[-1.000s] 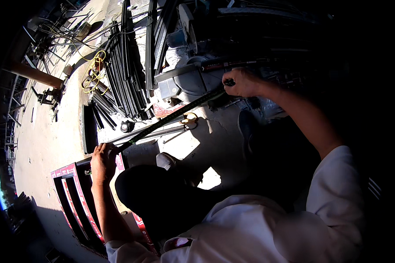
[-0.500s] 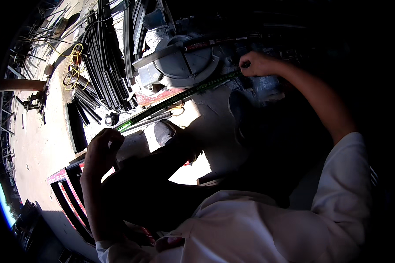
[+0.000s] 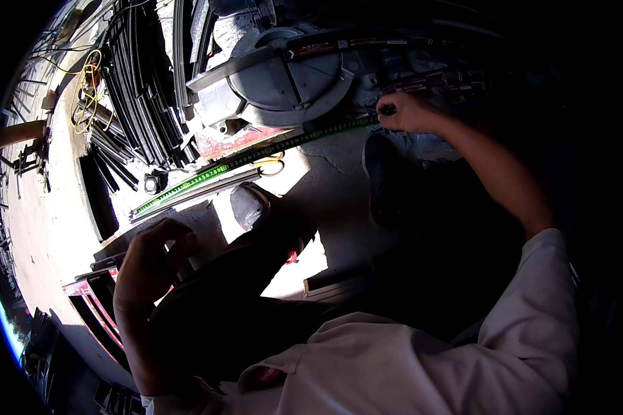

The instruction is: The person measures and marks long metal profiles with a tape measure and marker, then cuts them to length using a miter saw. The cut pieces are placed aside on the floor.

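Observation:
A green and black tape measure blade stretches out in front of me, from the sunlit left into shade on the right. At its right end my right hand is closed round the tape measure, whose case is mostly hidden in the fist. My left hand is above my left leg, below the blade's free left end and apart from it. Its fingers are loosely curled with a gap between them, and nothing shows in them. Just beyond the blade stands a grey cutting saw base with a round table and a fence.
Bundles of long dark bars lie at the upper left, beside a yellow cord. A pair of scissors with orange handles and thin metal strips lie near the blade. My shoe is close to them. Red and black boxes are at lower left.
My left hand has come away from the blade and lowered slightly, and the blade's left end now lies in view. My right hand keeps its hold. The whole view has shifted a little.

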